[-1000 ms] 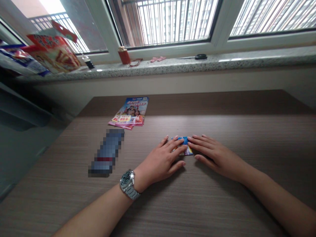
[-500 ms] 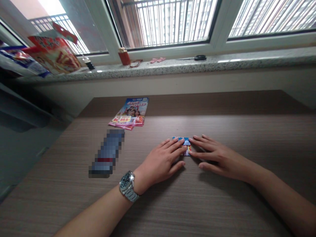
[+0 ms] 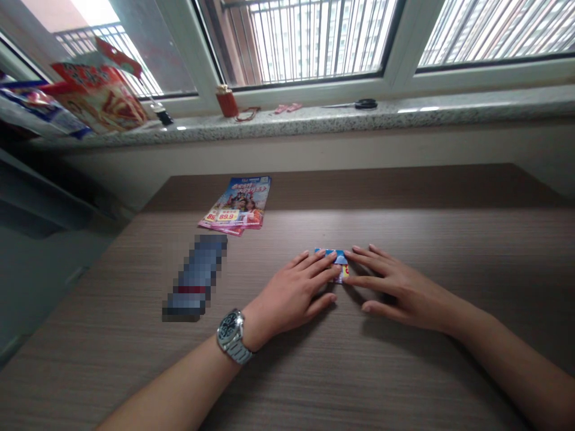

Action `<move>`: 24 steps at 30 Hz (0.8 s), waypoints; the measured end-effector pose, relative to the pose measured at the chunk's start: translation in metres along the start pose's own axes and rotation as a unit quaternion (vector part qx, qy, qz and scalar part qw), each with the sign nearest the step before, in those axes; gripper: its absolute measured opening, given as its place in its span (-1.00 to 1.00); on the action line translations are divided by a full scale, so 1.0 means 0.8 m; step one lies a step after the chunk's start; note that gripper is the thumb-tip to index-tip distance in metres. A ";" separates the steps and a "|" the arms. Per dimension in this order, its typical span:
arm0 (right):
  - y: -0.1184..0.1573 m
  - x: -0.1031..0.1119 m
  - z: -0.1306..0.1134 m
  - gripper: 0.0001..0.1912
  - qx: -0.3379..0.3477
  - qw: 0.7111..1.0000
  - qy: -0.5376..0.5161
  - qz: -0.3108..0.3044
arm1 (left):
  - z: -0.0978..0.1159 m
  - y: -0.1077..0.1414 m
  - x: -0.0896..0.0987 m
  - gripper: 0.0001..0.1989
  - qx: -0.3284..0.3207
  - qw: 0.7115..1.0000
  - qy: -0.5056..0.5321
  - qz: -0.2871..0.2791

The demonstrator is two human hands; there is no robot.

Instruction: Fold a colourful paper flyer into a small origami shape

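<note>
A small folded piece of colourful printed paper (image 3: 342, 261), blue at the top with yellow and red below, lies flat on the wooden table (image 3: 404, 371). My left hand (image 3: 299, 293) rests over its left part with fingers stretched out, hiding much of it. At the paper's right edge, the fingertips of my right hand (image 3: 395, 284) touch or nearly touch it, fingers spread. A metal wristwatch (image 3: 233, 337) is on my left wrist.
Printed flyers (image 3: 240, 203) lie stacked at the table's back left, with a blurred dark oblong object (image 3: 197, 278) in front. On the stone windowsill (image 3: 314, 123) are scissors (image 3: 359, 104), a red lighter-like container (image 3: 227, 103), small pink items (image 3: 288, 108) and snack bags (image 3: 105, 99).
Both hands hold nearly the same pose over the paper. The view has shifted very slightly.
</note>
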State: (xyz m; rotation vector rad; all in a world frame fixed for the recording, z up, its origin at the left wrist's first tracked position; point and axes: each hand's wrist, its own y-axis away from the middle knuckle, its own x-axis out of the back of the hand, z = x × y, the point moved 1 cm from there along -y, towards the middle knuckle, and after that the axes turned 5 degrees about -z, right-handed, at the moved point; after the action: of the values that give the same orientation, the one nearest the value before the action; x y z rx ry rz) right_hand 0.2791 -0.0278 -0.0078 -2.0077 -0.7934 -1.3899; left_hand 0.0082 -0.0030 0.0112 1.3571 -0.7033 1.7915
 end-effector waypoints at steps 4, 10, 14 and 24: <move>-0.002 0.001 -0.007 -0.39 0.006 1.000 0.019 -0.002 | 0.000 0.000 0.001 -0.45 0.003 1.000 -0.004 -0.007; -0.004 0.000 -0.008 -0.45 -0.004 1.000 0.002 0.005 | 0.001 0.000 0.002 -0.46 0.001 1.000 -0.007 -0.011; -0.004 0.001 -0.004 -0.49 -0.013 1.000 -0.019 -0.001 | 0.000 0.000 0.002 -0.47 0.000 1.000 -0.005 -0.006; 0.003 0.001 0.008 -0.49 0.002 0.998 -0.058 -0.008 | 0.000 0.000 -0.002 -0.47 -0.006 1.000 -0.001 -0.006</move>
State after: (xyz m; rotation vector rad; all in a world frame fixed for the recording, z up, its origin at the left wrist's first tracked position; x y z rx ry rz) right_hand 0.2849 -0.0242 -0.0095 -2.0982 -0.8634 -1.2901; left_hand 0.0081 -0.0032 0.0097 1.3522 -0.7041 1.7740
